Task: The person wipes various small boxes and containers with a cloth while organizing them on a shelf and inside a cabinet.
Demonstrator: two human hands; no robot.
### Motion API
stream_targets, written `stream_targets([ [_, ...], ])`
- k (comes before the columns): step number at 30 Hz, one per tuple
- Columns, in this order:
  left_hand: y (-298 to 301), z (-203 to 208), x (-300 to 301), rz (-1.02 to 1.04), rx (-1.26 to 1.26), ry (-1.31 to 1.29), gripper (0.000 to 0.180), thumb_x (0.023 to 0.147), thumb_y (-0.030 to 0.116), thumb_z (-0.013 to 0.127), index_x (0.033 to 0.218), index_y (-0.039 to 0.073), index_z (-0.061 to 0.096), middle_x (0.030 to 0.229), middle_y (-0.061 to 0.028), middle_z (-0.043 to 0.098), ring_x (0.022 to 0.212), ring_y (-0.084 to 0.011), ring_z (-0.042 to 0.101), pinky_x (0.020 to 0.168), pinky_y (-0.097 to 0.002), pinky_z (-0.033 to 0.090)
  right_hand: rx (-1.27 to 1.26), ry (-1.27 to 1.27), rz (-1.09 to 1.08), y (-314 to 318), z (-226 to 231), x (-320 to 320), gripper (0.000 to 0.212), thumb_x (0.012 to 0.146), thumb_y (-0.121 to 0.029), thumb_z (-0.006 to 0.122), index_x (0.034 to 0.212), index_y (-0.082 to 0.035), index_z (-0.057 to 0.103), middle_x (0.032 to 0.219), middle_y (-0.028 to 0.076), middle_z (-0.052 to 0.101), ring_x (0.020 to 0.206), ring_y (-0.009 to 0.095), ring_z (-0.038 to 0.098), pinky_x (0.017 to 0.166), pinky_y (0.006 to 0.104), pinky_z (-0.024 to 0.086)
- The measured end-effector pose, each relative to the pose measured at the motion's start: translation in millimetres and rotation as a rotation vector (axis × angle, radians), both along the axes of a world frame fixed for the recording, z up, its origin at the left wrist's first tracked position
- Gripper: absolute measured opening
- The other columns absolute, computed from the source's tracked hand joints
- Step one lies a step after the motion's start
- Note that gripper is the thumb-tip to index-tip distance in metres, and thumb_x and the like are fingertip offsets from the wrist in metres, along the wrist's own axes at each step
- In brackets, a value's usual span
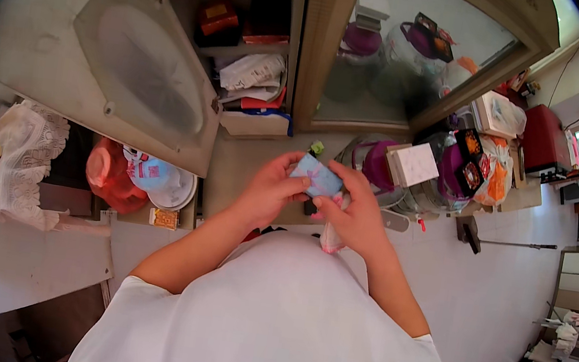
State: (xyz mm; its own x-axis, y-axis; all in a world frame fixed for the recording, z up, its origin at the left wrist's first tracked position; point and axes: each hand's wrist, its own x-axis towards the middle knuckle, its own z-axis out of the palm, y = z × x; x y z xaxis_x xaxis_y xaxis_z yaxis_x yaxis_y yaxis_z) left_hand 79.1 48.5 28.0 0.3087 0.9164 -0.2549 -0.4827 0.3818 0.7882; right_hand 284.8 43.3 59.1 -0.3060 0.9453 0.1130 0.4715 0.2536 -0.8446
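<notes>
A small light-blue packet [320, 176] with a pinkish pattern is held up in front of my chest. My left hand [272, 187] grips its left side, thumb lying across the front. On the opposite side my right hand [358, 211] has its fingers at the top edge and its thumb at the lower edge. Below the right palm hangs a white and pink soft item [331, 237]; whether that hand grips it too, I cannot tell. A small green thing [317, 147] shows just beyond the packet on the counter.
An open cabinet door [45, 21] stands at the left, beside shelves with boxes and bags [251, 72]. Large clear jars with purple lids [381, 163] and a white box [412, 164] crowd the counter's right. A red plastic bag [112, 177] lies left; a long-handled dustpan [468, 234] is on the floor.
</notes>
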Motion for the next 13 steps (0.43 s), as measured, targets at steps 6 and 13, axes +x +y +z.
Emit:
stream_targets([
  [6,0.2,-5.8,-3.2,0.06,-0.095,0.055,0.047,0.096,0.019,0.068,0.136,0.005,0.049,0.123,-0.0067,0.064,0.11,-0.0163,0.063,0.09,-0.0334,0.053,-0.64,0.305,-0.104,9.1,10.7,-4.3,0.049,0.092,-0.024,0.071,0.129,0.006,0.058,0.1,0.01,0.067,0.094,0.019,0.068,0.08,0.033,0.055],
  [13,2.3,-22.1,-9.7,0.004,-0.155,-0.076,0.042,0.097,0.023,0.068,0.134,0.01,0.052,0.123,-0.0045,0.065,0.113,-0.0191,0.065,0.099,-0.0416,0.053,-0.281,0.134,-0.231,6.5,-18.5,8.7,0.053,0.09,-0.034,0.075,0.129,-0.002,0.061,0.108,0.01,0.067,0.098,0.024,0.069,0.087,0.0404,0.057],
])
